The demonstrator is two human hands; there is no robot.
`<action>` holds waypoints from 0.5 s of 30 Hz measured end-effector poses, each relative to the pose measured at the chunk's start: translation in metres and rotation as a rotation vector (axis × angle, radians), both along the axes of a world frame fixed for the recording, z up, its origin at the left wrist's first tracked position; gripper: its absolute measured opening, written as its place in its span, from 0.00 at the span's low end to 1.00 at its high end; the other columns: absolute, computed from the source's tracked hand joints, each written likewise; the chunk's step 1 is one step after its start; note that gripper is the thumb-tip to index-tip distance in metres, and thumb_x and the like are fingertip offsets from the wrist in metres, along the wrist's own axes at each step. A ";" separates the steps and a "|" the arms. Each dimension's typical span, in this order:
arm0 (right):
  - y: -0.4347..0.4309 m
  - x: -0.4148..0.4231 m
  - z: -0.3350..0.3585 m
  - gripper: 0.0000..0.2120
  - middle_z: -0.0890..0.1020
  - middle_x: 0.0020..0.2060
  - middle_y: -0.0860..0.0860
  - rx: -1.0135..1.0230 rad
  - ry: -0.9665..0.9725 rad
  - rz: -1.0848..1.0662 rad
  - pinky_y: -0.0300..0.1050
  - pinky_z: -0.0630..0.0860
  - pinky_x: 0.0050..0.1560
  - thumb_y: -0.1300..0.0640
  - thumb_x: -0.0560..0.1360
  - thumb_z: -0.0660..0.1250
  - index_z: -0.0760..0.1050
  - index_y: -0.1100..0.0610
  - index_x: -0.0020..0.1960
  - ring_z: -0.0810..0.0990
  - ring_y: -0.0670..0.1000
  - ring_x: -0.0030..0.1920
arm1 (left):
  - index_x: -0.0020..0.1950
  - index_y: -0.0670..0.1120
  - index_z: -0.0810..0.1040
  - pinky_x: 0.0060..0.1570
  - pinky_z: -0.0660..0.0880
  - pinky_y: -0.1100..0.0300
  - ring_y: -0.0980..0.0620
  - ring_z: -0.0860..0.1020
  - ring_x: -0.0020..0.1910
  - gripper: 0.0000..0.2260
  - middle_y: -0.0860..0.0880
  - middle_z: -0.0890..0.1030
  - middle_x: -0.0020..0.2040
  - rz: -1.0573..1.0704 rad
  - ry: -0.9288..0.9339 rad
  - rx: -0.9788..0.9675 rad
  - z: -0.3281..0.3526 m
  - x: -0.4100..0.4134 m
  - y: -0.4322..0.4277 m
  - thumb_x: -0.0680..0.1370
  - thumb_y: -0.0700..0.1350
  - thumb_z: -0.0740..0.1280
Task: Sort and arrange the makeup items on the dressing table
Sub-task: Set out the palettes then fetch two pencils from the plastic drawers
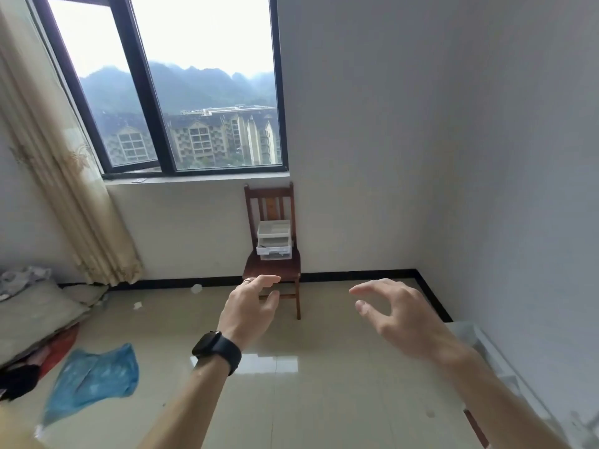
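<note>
A person's two bare arms reach forward into a sparsely furnished room, both hands in mid-air over a glossy tiled floor (324,384). The left hand (251,306), at the centre of the frame, has its fingers loosely spread and lightly bent, gripping nothing; a ring (248,280) shows on one finger and a dark watch (216,350) wraps the wrist. The right hand (393,314), right of centre, is likewise spread wide with thumb and fingers apart, and it too holds nothing.

Just above the left hand in the frame, a brown wooden chair (272,269) stands against the far wall. On its seat sits a small white drawer unit (274,239), upright, with its lower drawer drawn slightly forward. What lies in the drawers is too small to tell. Neither hand touches the chair or the unit.

A dark-framed window (194,92) fills the upper left, showing apartment blocks and hazy hills. A beige curtain (64,189) hangs down the left edge. A crumpled blue plastic sheet (94,380) lies on the floor at lower left, beside a heap of bedding (32,306).
</note>
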State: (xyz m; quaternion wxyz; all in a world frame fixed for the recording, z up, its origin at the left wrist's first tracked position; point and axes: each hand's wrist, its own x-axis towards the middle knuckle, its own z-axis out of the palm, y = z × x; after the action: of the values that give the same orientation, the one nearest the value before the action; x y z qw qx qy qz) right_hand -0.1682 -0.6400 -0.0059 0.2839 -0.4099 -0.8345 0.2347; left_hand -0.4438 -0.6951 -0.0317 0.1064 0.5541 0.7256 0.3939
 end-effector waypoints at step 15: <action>0.345 -0.176 -0.009 0.09 0.80 0.55 0.33 -0.032 0.007 0.167 0.30 0.66 0.60 0.48 0.79 0.68 0.79 0.40 0.59 0.74 0.37 0.62 | 0.63 0.58 0.79 0.62 0.73 0.53 0.55 0.77 0.61 0.14 0.56 0.80 0.58 0.122 0.074 -0.048 0.001 -0.173 0.303 0.78 0.48 0.66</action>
State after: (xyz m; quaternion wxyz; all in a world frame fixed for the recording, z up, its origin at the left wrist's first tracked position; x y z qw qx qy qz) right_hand -0.3439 -0.2952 -0.0149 0.2598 -0.3426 -0.8608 0.2723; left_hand -0.6169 -0.3919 -0.0310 0.0687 0.5203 0.7706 0.3616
